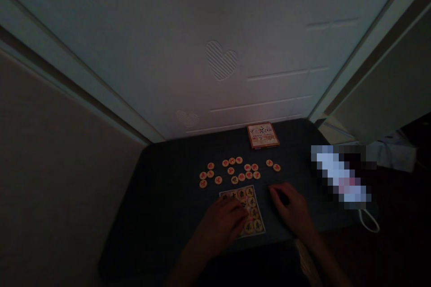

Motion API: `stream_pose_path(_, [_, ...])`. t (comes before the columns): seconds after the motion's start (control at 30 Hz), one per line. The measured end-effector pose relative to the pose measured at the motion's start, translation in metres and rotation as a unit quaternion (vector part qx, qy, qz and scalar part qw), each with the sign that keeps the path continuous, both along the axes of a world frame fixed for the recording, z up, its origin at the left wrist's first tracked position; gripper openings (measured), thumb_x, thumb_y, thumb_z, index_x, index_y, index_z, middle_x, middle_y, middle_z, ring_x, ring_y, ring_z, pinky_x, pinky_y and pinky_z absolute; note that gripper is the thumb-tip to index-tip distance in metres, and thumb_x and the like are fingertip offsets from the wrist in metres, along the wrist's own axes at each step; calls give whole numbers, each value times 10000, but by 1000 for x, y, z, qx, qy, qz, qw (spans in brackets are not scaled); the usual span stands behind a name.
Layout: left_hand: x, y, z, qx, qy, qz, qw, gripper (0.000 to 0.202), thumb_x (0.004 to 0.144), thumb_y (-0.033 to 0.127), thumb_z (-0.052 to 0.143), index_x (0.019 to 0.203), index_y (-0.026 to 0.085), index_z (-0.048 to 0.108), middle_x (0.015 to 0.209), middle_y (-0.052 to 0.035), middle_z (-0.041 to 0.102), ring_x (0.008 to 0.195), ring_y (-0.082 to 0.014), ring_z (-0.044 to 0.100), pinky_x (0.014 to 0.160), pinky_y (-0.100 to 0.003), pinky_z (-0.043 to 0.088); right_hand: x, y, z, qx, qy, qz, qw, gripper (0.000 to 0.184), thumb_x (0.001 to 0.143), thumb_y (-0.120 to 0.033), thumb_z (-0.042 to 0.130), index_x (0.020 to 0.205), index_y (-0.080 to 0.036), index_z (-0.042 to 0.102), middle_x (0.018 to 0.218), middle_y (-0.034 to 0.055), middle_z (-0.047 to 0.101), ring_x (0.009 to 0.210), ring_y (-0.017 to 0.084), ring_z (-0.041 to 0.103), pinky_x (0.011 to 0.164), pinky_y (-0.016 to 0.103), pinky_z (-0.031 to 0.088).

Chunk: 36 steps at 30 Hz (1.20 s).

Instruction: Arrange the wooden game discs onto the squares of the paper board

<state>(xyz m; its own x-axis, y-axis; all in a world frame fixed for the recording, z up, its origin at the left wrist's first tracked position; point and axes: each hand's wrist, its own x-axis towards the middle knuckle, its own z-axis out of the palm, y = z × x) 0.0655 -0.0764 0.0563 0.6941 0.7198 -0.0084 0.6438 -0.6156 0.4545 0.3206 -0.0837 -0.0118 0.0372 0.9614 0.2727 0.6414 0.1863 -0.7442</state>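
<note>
My left hand lies over a square, white-edged tray or sheet. Its fingers are bent and pressed together, fingertips low among round Chinese chess pieces with black characters. Whether a piece is pinched there is hidden. Beneath that hand, the left part of the square is covered. To the right, my right hand rests on the dark table, its fingers curled in and the thumb alongside; the inside of the grip cannot be seen. Beyond the square, loose Chinese chess pieces, mostly with red characters, lie scattered face up.
A flat box with Chinese writing stands near the table's far edge. Behind it rises a pale panel with embossed hearts. A blurred-out bright object and a white cord are at the right. The light is dim.
</note>
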Motion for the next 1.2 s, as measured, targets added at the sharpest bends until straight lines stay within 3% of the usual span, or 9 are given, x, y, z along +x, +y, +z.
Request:
stream_pose_path(0.27, [-5,-1,-3,16,-12,18,1000,234,957,191,592,1163,272,671,1131,-26,692,1059,-219,642,960,-402,525,0,-1,1,-3,-3,2,1000,233,995,-389,544,1006,-244,726,951,69,755,898,245,702,817,384,560])
stream_pose_path(0.57, [-1,-1,-1,3,-10,8,1000,154,989,235,573,1081,260,693,1082,-23,693,1048,-215,647,957,-398,520,0,0,1,-10,0,1,1000,222,991,-382,550,975,-243,722,952,64,753,910,243,705,834,379,557])
stream_pose_path(0.93, [-20,61,1,54,-1,85,995,193,985,255,557,1141,252,671,1161,-38,697,1072,-218,658,931,-395,525,0,0,-1,4,-2,-2,1000,225,990,-386,552,1006,-249,730,943,65,758,893,245,712,810,372,569])
stream_pose_path(1.2, [-14,79,0,22,14,79,997,123,974,266,581,1047,258,679,1117,-17,704,1035,-202,664,887,-344,520,0,0,-2,-6,-1,1,1000,216,994,-376,547,1020,-246,718,975,69,753,919,244,704,848,389,562])
